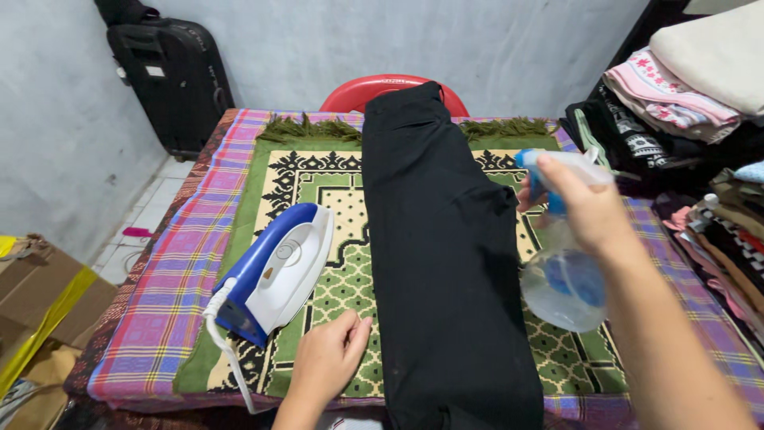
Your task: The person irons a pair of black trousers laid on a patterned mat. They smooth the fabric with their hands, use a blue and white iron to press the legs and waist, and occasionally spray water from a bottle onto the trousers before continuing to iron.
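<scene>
A long black garment (442,239) lies stretched down the middle of a green patterned mat (342,239). My right hand (585,209) holds a clear spray bottle (563,275) with a blue and white trigger head, raised above the garment's right edge. My left hand (326,360) rests flat on the mat at the near edge, fingertips touching the garment's left side. A blue and white electric iron (274,271) lies on the mat just left of that hand, its white cord trailing toward me.
A purple plaid cloth (179,271) covers the table under the mat. A red plastic chair (358,91) stands behind the table, a black suitcase (171,72) by the wall at far left. Stacks of folded clothes (692,87) fill the right side. Cardboard boxes (40,302) sit at lower left.
</scene>
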